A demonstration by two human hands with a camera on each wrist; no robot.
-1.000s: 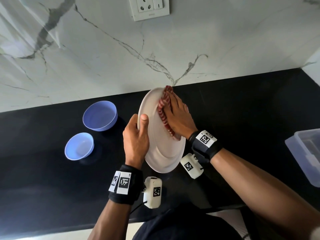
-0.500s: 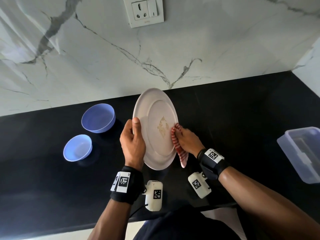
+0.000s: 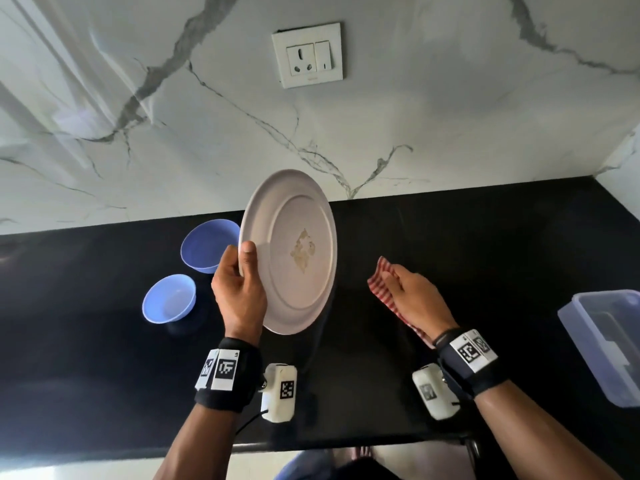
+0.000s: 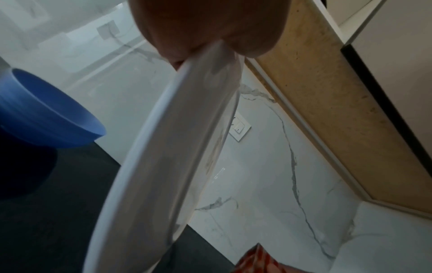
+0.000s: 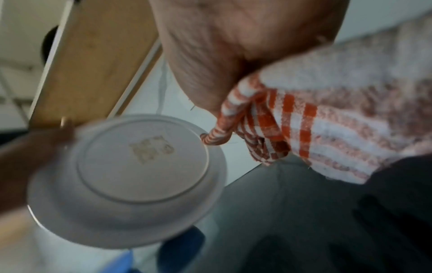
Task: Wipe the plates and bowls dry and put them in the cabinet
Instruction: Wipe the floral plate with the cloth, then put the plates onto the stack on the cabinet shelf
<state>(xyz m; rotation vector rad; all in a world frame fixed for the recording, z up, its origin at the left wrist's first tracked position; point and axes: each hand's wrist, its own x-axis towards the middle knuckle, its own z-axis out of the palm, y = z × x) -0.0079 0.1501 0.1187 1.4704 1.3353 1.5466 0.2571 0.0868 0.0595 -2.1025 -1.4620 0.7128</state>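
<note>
My left hand (image 3: 239, 285) grips the left rim of a white plate (image 3: 294, 251), holding it upright above the black counter with its underside and a worn label facing me. In the left wrist view the plate (image 4: 168, 166) runs edge-on from my thumb. My right hand (image 3: 412, 299) holds a red-and-white checked cloth (image 3: 381, 285) to the right of the plate, apart from it. The right wrist view shows the cloth (image 5: 292, 129) bunched in my palm and the plate (image 5: 131, 181) at lower left. Two blue bowls, a larger one (image 3: 207, 244) and a smaller one (image 3: 169, 299), stand on the counter left of the plate.
The black counter (image 3: 450, 244) runs to a marble wall with a socket plate (image 3: 308, 55). A clear plastic container (image 3: 609, 344) sits at the right edge. A wooden cabinet underside (image 4: 327, 92) shows overhead in the wrist views.
My right hand has drawn the cloth off the plate and moved right, away from it. The left hand has lifted the plate higher and turned its underside toward me.
</note>
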